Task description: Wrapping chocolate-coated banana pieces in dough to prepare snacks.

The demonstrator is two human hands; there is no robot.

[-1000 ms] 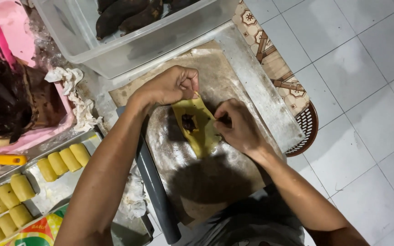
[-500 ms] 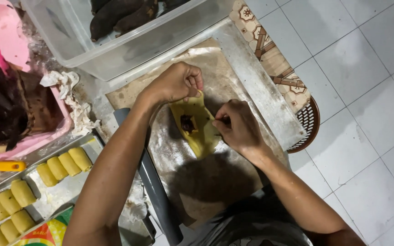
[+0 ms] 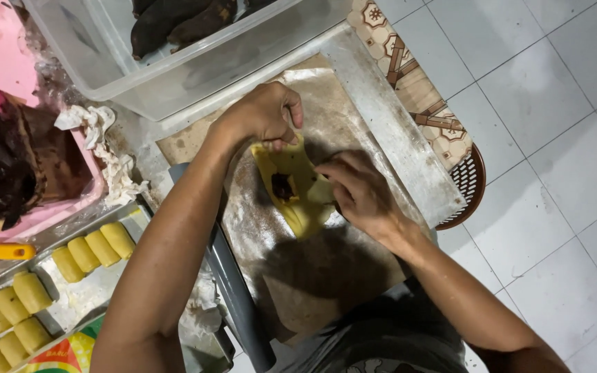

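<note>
While both hands work it, a thin yellow wrapper sheet (image 3: 303,188) lies flat on the floured board (image 3: 312,276), w/ a dark dab of filling (image 3: 283,186) at its middle. Left hand (image 3: 265,114) is curled at the wrapper's far end, fingertips pinching that edge down onto the board; right hand (image 3: 359,188) sits just beside the filling on the wrapper's right edge, fingers bent over & gripping the side flap. So neither hand is loose: both grip the same sheet, at 2 different edges.

Step in hand, as I judge it: folding the wrapper over the filling, approx. at the start, since the dab is uncovered & the sheet mostly open. Next move would call for keeping the far edge pinned while the side flap comes across the filling w/o tearing; the sheet looks thin & soft, so a light, even pull, no dragging on the flour.

Beyond the left hand, a clear plastic tub (image 3: 174,69) holds dark bananas (image 3: 174,24). Out past the left forearm, a metal tray (image 3: 70,297) carries rows of finished yellow rolls (image 3: 91,249), well apart from the wrapper. Further left, a pink tub (image 3: 8,41) w/ dark chocolate-like stuff. Board rests on a metal tabletop (image 3: 395,131) over a white tiled floor (image 3: 554,138).
</note>
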